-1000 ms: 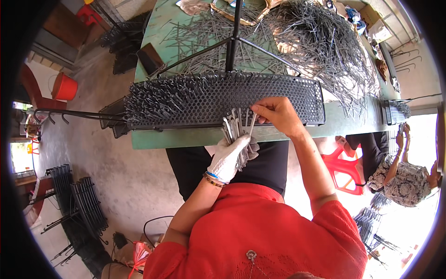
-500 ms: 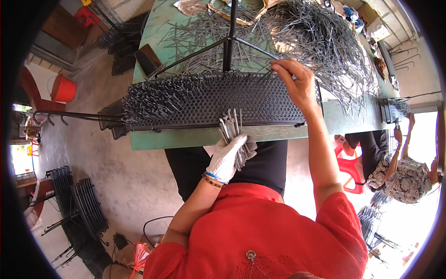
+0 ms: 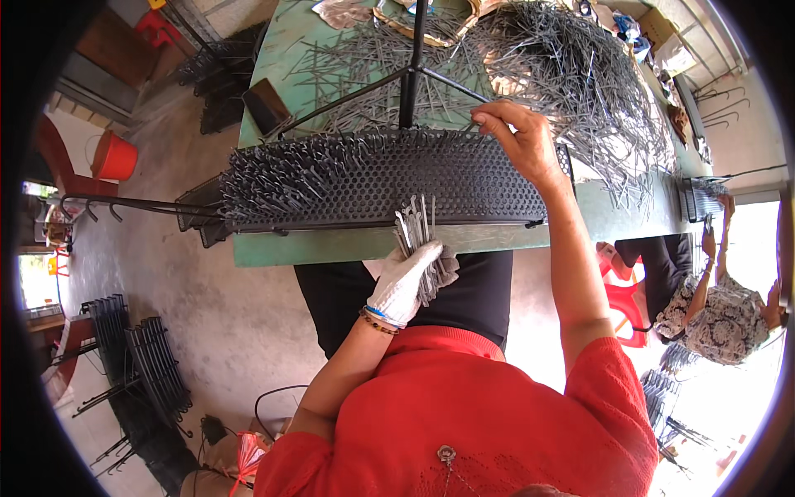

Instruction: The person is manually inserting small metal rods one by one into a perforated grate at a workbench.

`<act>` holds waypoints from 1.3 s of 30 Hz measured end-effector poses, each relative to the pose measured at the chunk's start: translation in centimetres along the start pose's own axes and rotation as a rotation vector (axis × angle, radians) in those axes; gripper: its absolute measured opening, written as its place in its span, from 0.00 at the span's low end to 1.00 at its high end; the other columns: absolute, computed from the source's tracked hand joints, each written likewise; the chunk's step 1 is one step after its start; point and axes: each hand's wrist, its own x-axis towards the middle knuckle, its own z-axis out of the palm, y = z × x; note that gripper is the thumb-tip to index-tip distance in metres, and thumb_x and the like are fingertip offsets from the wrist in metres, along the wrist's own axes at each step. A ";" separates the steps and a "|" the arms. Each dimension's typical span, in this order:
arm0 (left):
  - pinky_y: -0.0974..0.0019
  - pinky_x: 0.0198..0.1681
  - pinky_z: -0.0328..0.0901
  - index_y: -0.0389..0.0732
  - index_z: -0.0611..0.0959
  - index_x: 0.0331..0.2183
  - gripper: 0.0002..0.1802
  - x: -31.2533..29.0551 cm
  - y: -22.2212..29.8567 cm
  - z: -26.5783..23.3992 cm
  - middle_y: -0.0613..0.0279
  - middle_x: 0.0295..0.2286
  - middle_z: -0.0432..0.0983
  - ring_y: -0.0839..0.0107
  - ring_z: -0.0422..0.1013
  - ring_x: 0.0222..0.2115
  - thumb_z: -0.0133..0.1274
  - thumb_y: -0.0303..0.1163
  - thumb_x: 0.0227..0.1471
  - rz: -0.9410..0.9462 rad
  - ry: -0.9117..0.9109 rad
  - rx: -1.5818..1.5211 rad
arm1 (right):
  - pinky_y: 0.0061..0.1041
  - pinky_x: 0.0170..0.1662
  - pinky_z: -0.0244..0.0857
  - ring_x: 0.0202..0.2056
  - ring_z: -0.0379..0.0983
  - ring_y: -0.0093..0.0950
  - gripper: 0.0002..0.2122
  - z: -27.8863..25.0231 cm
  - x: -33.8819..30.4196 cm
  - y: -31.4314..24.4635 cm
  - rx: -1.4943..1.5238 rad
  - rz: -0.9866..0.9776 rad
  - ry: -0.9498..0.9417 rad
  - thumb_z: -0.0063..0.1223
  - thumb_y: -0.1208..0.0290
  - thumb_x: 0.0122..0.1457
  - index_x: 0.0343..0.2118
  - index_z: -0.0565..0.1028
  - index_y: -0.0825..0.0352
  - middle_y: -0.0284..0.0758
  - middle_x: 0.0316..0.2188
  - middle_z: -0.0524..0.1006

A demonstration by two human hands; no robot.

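A black perforated metal rack [image 3: 464, 190] lies across the front of the table. Hooked metal pieces [image 3: 273, 182] stand upright in its holes, thickly at the left end and in a line along the far edge. In a white glove, my left hand [image 3: 404, 277] is closed round a bundle of thin grey metal pieces [image 3: 421, 228], just at the rack's near edge. My bare right hand [image 3: 528, 147] pinches one thin metal piece [image 3: 480, 127] over the far edge, right of the rack's upright post [image 3: 408, 95]. Its lower end is hard to make out.
Loose metal pieces [image 3: 571, 74] are heaped over the green table [image 3: 331, 258]. A hooked rod [image 3: 141, 201] juts out left of the rack. At the right, another person [image 3: 716, 319] sits with hands at a similar rack [image 3: 704, 199]. Dark racks [image 3: 153, 373] stand on the floor at left.
My right hand has shifted slightly left along the rack's far edge, its fingers still pinched. The left hand and its bundle have hardly moved.
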 end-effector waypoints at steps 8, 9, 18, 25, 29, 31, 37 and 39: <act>0.61 0.33 0.76 0.36 0.76 0.39 0.08 0.1 0.0 -0.1 0.54 0.31 0.77 0.64 0.77 0.30 0.51 0.27 0.56 -0.012 0.007 0.000 | 0.20 0.34 0.69 0.29 0.76 0.22 0.06 0.2 -0.5 0.7 -0.029 -0.053 0.040 0.54 0.75 0.58 0.36 0.78 0.71 0.35 0.28 0.79; 0.61 0.33 0.76 0.36 0.76 0.39 0.08 0.1 0.0 -0.1 0.53 0.31 0.78 0.64 0.77 0.30 0.51 0.27 0.56 -0.013 0.005 0.000 | 0.20 0.34 0.69 0.29 0.76 0.22 0.06 0.2 -0.5 1.0 -0.072 -0.091 0.028 0.54 0.75 0.59 0.36 0.78 0.70 0.35 0.28 0.78; 0.61 0.33 0.76 0.35 0.77 0.39 0.09 0.3 -0.2 -0.4 0.53 0.31 0.78 0.64 0.77 0.29 0.52 0.28 0.56 -0.006 0.006 0.004 | 0.26 0.36 0.69 0.32 0.77 0.33 0.08 1.6 -0.9 1.1 -0.154 -0.109 -0.007 0.55 0.72 0.57 0.36 0.79 0.70 0.39 0.32 0.79; 0.61 0.33 0.76 0.35 0.77 0.39 0.09 0.3 -0.2 -0.5 0.53 0.31 0.78 0.63 0.77 0.30 0.52 0.27 0.55 -0.013 0.009 -0.002 | 0.27 0.36 0.69 0.32 0.77 0.35 0.08 2.4 -1.0 0.7 -0.182 -0.109 0.068 0.56 0.72 0.56 0.37 0.79 0.70 0.39 0.32 0.79; 0.61 0.33 0.76 0.35 0.77 0.39 0.09 0.2 -0.1 -0.3 0.53 0.31 0.78 0.64 0.77 0.29 0.52 0.27 0.55 -0.001 0.004 0.001 | 0.26 0.35 0.69 0.31 0.77 0.33 0.08 3.4 -1.5 0.8 -0.214 -0.044 0.181 0.58 0.73 0.55 0.35 0.79 0.69 0.38 0.31 0.80; 0.62 0.32 0.76 0.35 0.77 0.39 0.09 0.1 0.2 0.1 0.54 0.31 0.78 0.64 0.77 0.29 0.52 0.27 0.55 -0.009 0.026 0.038 | 0.26 0.34 0.69 0.31 0.77 0.32 0.07 3.6 -1.7 0.8 -0.242 -0.019 0.230 0.59 0.73 0.54 0.35 0.80 0.69 0.38 0.30 0.80; 0.62 0.32 0.76 0.35 0.77 0.39 0.09 0.1 0.0 0.2 0.54 0.30 0.78 0.65 0.77 0.28 0.52 0.26 0.55 0.016 0.013 0.047 | 0.28 0.33 0.68 0.28 0.76 0.34 0.05 4.0 -1.8 0.9 -0.341 -0.084 0.301 0.60 0.74 0.53 0.32 0.80 0.68 0.37 0.28 0.79; 0.62 0.32 0.76 0.35 0.77 0.39 0.08 0.2 -0.1 0.1 0.55 0.30 0.78 0.65 0.77 0.28 0.52 0.26 0.55 0.025 0.003 0.026 | 0.29 0.33 0.67 0.27 0.75 0.34 0.05 3.9 -1.8 0.6 -0.463 -0.165 0.338 0.61 0.74 0.52 0.32 0.80 0.66 0.35 0.27 0.78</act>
